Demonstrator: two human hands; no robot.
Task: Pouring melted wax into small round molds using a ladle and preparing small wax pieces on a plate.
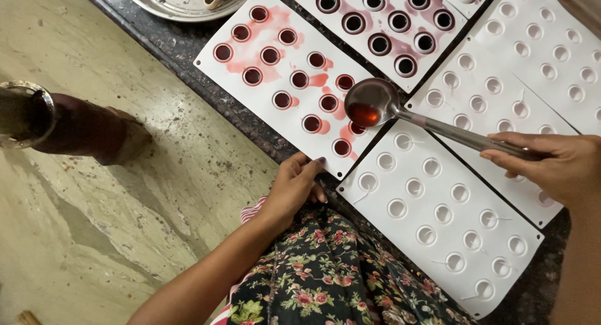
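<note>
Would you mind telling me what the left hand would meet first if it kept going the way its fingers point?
The left hand already has its fingertips on the near edge of the white mould sheet. Going on, it would probably reach the dark-red filled cavity at that corner first, though height is hard to judge.

This looks like a small home workshop for candle making. White silicone mould sheets [438, 218] with rows of round cups, some wicked, some filled with dark red liquid, cover a dark speckled stone worktop [188, 46]. Beside its edge runs a worn, stained beige stone floor [125, 225].
</note>
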